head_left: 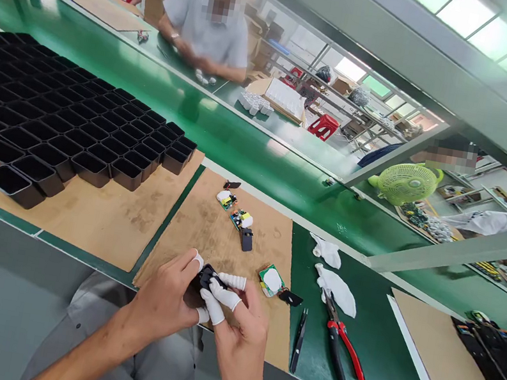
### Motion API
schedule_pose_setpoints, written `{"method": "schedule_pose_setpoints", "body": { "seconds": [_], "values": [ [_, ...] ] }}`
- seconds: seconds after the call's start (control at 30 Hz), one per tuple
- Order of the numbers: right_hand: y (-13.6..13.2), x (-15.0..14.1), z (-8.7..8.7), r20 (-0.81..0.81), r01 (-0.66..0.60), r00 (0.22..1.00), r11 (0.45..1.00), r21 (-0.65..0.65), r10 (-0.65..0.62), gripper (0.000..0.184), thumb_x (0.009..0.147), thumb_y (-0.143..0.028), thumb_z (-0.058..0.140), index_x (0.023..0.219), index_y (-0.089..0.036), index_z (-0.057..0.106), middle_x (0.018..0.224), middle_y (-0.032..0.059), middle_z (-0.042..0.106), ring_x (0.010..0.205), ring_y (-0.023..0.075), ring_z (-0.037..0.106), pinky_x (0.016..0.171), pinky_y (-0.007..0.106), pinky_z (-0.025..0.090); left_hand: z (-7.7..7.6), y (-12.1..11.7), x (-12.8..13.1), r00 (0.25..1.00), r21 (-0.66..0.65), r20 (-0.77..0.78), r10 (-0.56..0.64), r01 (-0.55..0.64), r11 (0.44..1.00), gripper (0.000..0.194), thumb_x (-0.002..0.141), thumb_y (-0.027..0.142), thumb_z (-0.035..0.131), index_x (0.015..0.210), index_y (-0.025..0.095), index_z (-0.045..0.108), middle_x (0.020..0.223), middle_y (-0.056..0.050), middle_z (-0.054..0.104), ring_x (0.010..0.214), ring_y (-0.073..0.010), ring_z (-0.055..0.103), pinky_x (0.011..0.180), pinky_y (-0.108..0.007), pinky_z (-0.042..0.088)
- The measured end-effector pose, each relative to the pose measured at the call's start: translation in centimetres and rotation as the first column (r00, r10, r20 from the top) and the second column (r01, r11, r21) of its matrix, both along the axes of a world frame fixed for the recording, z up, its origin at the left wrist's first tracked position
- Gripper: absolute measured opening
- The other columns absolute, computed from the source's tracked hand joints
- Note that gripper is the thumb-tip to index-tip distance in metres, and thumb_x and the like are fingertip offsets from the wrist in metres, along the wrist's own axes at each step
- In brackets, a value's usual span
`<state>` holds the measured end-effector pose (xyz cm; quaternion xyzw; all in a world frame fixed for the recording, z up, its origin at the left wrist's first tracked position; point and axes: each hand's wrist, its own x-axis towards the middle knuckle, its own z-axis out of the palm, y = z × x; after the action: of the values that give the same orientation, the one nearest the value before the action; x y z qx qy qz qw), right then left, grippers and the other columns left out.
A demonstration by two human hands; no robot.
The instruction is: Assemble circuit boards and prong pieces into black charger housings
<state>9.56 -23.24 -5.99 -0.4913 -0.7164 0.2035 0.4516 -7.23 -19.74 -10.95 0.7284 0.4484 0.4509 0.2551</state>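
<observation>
Between my two hands, just over the near edge of a cardboard sheet (180,223), is a small black plastic part (206,276). My left hand (170,299) closes on it from the left, white covers on its fingertips. From the right, my right hand (238,324) pinches the same part with white-covered fingers. Its underside is hidden by my fingers. Beyond my hands lie two small circuit boards, one with a white pad (227,198) and another with a yellow component (242,219), near a black plate (246,239). A green board with a round white pad (271,280) rests to the right, beside another black piece (291,297).
Rows of open black boxes (99,125) fill the left. Tweezers (299,340), red-and-black pliers (340,341) and white gloves (337,288) lie right. A green belt (261,146) runs behind; a person (207,27) sits across it. A slanting metal post (400,153) stands right.
</observation>
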Motion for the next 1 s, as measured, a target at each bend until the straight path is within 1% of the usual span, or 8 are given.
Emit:
{"method": "schedule_pose_setpoints", "body": {
  "seconds": [0.23,0.4,0.47,0.6,0.73,0.83,0.9,1.0],
  "values": [
    [0.1,-0.4,0.2,0.019,-0.01,1.0,1.0,0.029,0.01,0.036,0.103,-0.004,0.076,0.124,-0.031,0.088,0.115,0.0074,0.073,0.101,0.0209,0.081,0.083,0.029,0.069,0.4,-0.1,-0.1,1.0,-0.008,0.011,0.014,-0.014,1.0,0.032,0.075,0.012,0.067,0.095,0.027,0.047,0.092,0.001,0.059,0.073,-0.0199,0.059,0.065,-0.028,0.042],
    [-0.2,-0.4,0.3,0.073,0.01,0.997,0.998,0.059,-0.015,0.038,0.105,-0.003,0.071,0.124,-0.032,0.088,0.108,0.0056,0.071,0.09,0.0181,0.079,0.073,0.026,0.067,0.5,0.0,-0.2,1.0,-0.009,0.006,0.01,-0.01,1.0,0.033,0.073,0.014,0.069,0.094,0.027,0.047,0.092,0.0,0.06,0.076,-0.0211,0.06,0.066,-0.029,0.043],
    [-0.3,-0.2,-0.1,0.065,0.021,0.998,0.998,0.058,-0.025,0.036,0.105,-0.005,0.073,0.124,-0.031,0.088,0.112,0.0069,0.072,0.096,0.0197,0.08,0.078,0.028,0.069,0.5,0.0,-0.2,1.0,-0.023,0.005,0.014,-0.014,1.0,0.033,0.072,0.013,0.068,0.093,0.027,0.046,0.092,0.0,0.06,0.075,-0.0206,0.059,0.066,-0.029,0.042],
    [-0.4,0.5,-0.7,0.085,-0.021,0.996,0.999,0.038,0.018,0.037,0.106,-0.007,0.074,0.131,-0.032,0.086,0.138,0.0135,0.076,0.127,0.0281,0.08,0.1,0.039,0.071,0.6,-0.1,-0.3,1.0,-0.036,0.007,0.01,-0.01,0.999,0.034,0.07,0.012,0.066,0.092,0.027,0.046,0.091,0.001,0.059,0.074,-0.0201,0.059,0.065,-0.029,0.042],
    [0.0,1.0,0.3,0.074,-0.087,0.993,0.996,-0.037,0.09,0.038,0.108,-0.01,0.073,0.136,-0.032,0.085,0.131,0.0121,0.08,0.114,0.0248,0.083,0.09,0.034,0.073,0.8,0.0,-0.3,1.0,-0.061,0.008,0.016,-0.016,0.998,0.033,0.072,0.015,0.069,0.095,0.027,0.048,0.093,0.0,0.061,0.077,-0.0212,0.061,0.067,-0.03,0.046],
    [0.4,0.9,0.7,0.087,-0.074,0.993,0.997,-0.013,0.075,0.039,0.108,-0.009,0.073,0.137,-0.032,0.085,0.127,0.0114,0.08,0.112,0.024,0.083,0.091,0.034,0.073,0.9,0.1,-0.1,1.0,-0.119,0.008,0.008,-0.007,0.993,0.036,0.071,0.016,0.072,0.098,0.026,0.05,0.096,-0.001,0.063,0.082,-0.0231,0.065,0.07,-0.032,0.05],
    [0.4,0.8,0.3,0.086,-0.066,0.994,0.998,0.02,0.064,0.04,0.107,-0.009,0.074,0.137,-0.032,0.085,0.126,0.0112,0.08,0.112,0.0243,0.084,0.092,0.035,0.074,1.0,0.1,0.0,1.0,-0.148,0.011,0.011,-0.009,0.989,0.037,0.07,0.016,0.072,0.099,0.026,0.051,0.097,-0.001,0.063,0.082,-0.0236,0.066,0.07,-0.033,0.051],
    [0.3,0.7,-0.9,0.087,-0.053,0.995,0.997,0.064,0.047,0.042,0.104,-0.008,0.078,0.139,-0.03,0.084,0.133,0.0136,0.08,0.12,0.0276,0.084,0.098,0.038,0.074,1.1,0.1,-0.2,0.999,-0.153,0.048,-0.005,0.012,0.988,0.042,0.07,0.017,0.072,0.106,0.026,0.053,0.101,-0.004,0.065,0.088,-0.0265,0.069,0.075,-0.038,0.057]
  ]
}}
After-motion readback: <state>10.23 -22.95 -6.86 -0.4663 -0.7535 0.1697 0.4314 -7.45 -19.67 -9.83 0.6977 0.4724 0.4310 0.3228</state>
